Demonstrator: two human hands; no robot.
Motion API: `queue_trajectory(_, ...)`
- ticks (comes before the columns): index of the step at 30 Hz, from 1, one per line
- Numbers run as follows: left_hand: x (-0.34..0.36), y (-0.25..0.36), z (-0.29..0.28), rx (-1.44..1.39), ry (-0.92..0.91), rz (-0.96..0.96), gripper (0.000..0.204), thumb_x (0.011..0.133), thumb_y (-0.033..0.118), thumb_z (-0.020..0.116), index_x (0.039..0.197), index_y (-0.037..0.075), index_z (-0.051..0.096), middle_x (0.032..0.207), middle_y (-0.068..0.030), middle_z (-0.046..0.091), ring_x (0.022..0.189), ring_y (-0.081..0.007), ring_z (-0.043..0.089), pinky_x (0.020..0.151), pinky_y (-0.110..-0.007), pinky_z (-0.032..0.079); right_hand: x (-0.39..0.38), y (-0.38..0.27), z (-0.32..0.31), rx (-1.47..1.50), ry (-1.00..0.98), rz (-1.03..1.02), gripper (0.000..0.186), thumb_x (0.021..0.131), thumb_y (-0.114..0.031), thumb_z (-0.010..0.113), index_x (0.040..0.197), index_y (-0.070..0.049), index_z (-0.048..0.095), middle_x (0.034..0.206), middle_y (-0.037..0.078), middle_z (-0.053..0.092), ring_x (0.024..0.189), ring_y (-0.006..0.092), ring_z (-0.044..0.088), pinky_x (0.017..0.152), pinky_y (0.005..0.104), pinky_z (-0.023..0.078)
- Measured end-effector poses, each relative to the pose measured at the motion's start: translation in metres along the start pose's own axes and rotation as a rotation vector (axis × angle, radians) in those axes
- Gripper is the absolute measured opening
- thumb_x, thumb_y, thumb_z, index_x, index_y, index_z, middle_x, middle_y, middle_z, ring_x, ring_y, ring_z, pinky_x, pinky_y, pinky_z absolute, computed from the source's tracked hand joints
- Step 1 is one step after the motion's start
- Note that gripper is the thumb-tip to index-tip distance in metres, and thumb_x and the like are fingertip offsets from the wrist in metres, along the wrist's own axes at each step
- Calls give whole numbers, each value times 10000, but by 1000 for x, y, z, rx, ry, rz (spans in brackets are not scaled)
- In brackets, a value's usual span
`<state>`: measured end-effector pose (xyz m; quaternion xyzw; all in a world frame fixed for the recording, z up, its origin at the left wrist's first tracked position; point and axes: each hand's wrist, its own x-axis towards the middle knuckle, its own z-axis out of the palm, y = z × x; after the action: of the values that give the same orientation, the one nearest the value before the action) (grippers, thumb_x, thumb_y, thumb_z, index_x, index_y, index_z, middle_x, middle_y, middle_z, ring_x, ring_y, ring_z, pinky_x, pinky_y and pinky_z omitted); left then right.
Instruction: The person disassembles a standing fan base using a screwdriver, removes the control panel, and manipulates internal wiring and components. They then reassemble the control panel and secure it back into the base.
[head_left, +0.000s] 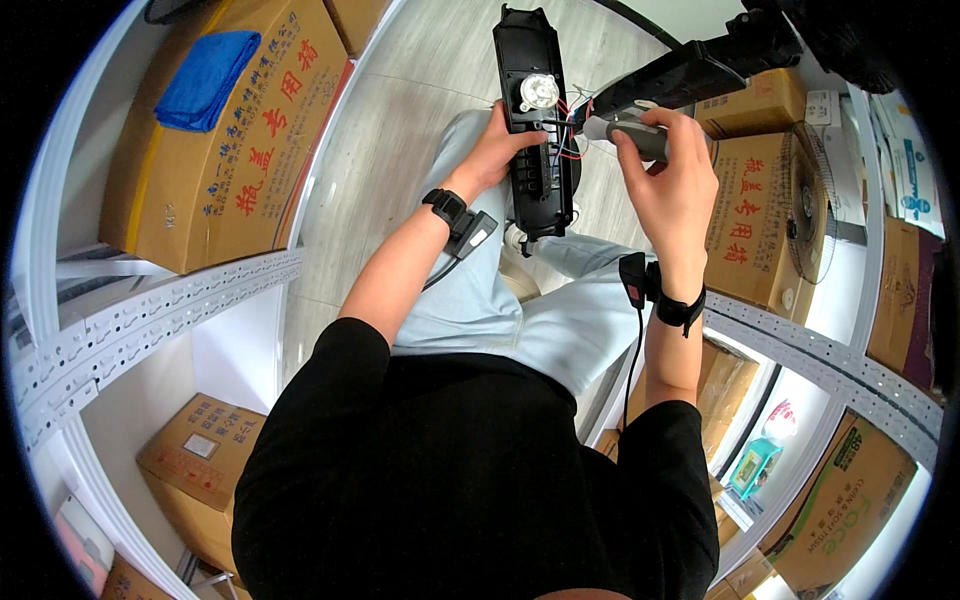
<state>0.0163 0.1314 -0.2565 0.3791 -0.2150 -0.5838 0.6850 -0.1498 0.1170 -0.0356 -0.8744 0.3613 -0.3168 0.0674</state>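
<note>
My left hand (pixel 492 150) grips the edge of a long black plastic housing (pixel 540 205), its thumb laid across the front. A round, clear-and-silver part (pixel 540 92) sits on the upper half of this housing. From its side, thin red, blue and white wires (pixel 572 150) run toward a black column (pixel 690 72) that slants up to the right. My right hand (pixel 672 165) is closed round the grey handle of a screwdriver (pixel 640 138). The tool points left at the housing, its dark shaft lying among the wires. Whether its tip touches a screw I cannot tell.
Metal shelving flanks me. On the left stand a large cardboard box (pixel 200 190) with a folded blue cloth (pixel 207 80) on it and a lower box (pixel 205 450). To the right are cardboard boxes (pixel 735 255) and a round wire fan grille (pixel 808 205). Wood-look floor (pixel 400 90) lies ahead.
</note>
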Motion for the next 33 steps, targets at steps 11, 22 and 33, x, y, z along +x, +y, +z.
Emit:
queue_trajectory(11,-3,1,3,104,-123,249,886,847,-105,662,1574,176,240,1478,-84,422,1278,-177,480,1053,-318,421,-8,22,-8,141,88,181,303,809,-187,821,998,-46,631,880,73,662,696,123,626,588,252,508)
queue_trajectory(22,-7,1,2,95,-157,128,260,962,72,637,1215,72,578,1062,-27,625,951,-95,618,818,-272,538,-12,33,-2,193,156,234,295,797,-196,831,965,-46,641,856,57,671,695,106,623,617,247,508)
queue_trajectory(33,0,-8,-5,153,-122,170,188,1030,171,559,1186,70,585,1049,-11,597,928,-78,589,814,-260,518,-12,36,2,613,380,316,385,775,-128,865,1056,-35,618,1009,68,693,807,73,630,649,191,494)
